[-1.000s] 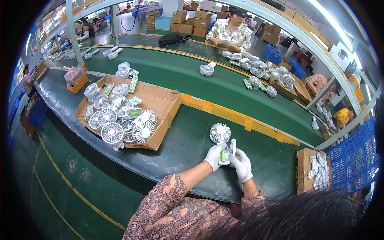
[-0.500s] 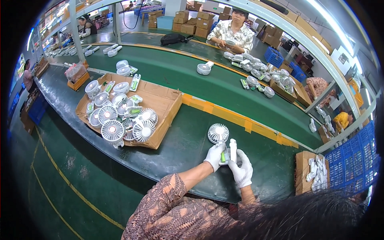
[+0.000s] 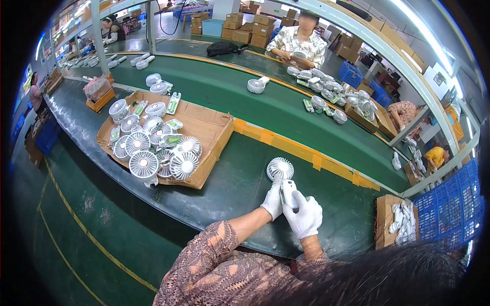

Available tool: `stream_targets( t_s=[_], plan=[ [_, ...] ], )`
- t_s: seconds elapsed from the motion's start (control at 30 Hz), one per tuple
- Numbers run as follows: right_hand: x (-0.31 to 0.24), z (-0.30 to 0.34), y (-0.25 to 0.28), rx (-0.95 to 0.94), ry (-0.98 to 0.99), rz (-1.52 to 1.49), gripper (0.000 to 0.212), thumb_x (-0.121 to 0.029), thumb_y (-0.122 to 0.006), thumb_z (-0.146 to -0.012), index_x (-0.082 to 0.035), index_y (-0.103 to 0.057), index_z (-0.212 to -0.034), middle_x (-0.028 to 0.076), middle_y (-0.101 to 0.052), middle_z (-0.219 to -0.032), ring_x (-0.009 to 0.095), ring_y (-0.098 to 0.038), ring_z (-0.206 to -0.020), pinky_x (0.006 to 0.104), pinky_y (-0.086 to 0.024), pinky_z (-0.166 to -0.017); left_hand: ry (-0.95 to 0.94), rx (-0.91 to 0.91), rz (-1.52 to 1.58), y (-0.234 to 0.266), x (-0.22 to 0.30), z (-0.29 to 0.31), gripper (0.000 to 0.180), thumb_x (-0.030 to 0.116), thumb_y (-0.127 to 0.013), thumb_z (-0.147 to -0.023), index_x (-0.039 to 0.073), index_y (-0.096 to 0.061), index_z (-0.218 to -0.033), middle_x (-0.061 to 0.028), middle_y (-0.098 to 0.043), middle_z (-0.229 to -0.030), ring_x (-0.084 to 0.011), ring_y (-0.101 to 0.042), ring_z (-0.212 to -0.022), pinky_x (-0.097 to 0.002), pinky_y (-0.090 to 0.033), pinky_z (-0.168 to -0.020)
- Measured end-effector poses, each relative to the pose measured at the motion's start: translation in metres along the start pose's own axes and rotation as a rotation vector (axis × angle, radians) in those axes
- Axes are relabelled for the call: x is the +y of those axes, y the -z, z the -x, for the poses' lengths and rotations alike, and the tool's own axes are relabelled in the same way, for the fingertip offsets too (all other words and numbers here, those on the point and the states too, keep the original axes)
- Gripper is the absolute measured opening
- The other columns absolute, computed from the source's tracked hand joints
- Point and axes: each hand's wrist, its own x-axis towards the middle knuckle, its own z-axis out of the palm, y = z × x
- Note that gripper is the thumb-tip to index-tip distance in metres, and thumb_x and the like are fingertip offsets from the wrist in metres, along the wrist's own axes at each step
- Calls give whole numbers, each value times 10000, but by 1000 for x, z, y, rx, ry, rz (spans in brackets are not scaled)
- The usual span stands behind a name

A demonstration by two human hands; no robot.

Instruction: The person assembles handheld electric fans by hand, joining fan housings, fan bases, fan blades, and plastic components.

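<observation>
A small white handheld fan point(image 3: 280, 169) lies on the dark green workbench with its round grille away from me. My left hand point(image 3: 273, 201), in a white glove, is closed around the left side of its handle. A white handle cover point(image 3: 288, 190) now lies over the handle, hiding the green part inside. From the right, my gloved right hand point(image 3: 305, 217) grips this cover, thumb and fingers along its lower end. Whether the cover is seated all the way cannot be seen.
Left of my hands, a shallow cardboard tray point(image 3: 217, 148) holds many fan units. A cardboard box point(image 3: 384, 224) of white handle covers stands at the right beside a blue crate point(image 3: 449, 204). Beyond the yellow-taped edge, a green conveyor point(image 3: 214, 97) carries fans; a co-worker point(image 3: 298, 43) sits across.
My right hand has brought the white cover leftward from beside the fan's handle and laid it over the open handle. The fan on the conveyor has shifted slightly left.
</observation>
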Motion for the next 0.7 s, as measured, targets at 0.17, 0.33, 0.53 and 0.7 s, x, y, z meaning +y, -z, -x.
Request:
stream_targets(
  t_s=[0.17, 0.33, 0.53, 0.7],
  plan=[
    [-1, -3, -6, -57, 13, 77, 331, -305, -681, -623, -143, -661, -910, 117, -529, -634, 293, -556, -589, 393, -447, -538, 42, 36, -94, -6, 3, 5, 597, 616, -275, -887, 87, -523, -1008, -108, -620, -833, -223, -610, -781, -364, -505, -735],
    [4, -4, -12, -55, 39, 48, 297, -331, -656, -636, -162, -629, -879, 109, -518, -666, 280, -544, -601, 392, -418, -542, 44, -19, -31, 0, 1, 0, 619, 635, -242, -879, 89, -518, -975, -119, -620, -816, -242, -612, -772, -371, -508, -736],
    [8, -4, -16, -79, 25, 50, 301, -326, -657, -646, -167, -634, -900, 108, -527, -673, 280, -545, -603, 390, -419, -541, 62, -37, 24, 1, -2, -2, 502, 558, -411, -880, 93, -479, -1055, -96, -587, -871, -215, -599, -787, -368, -510, -737],
    [4, -1, -19, -44, 47, 46, 340, -305, -677, -630, -164, -652, -938, 117, -534, -665, 291, -553, -604, 385, -440, -555, -33, -41, -125, -2, -3, 4, 222, 255, -494, -911, 73, -470, -1035, -97, -584, -879, -216, -599, -782, -367, -518, -712]
  ],
)
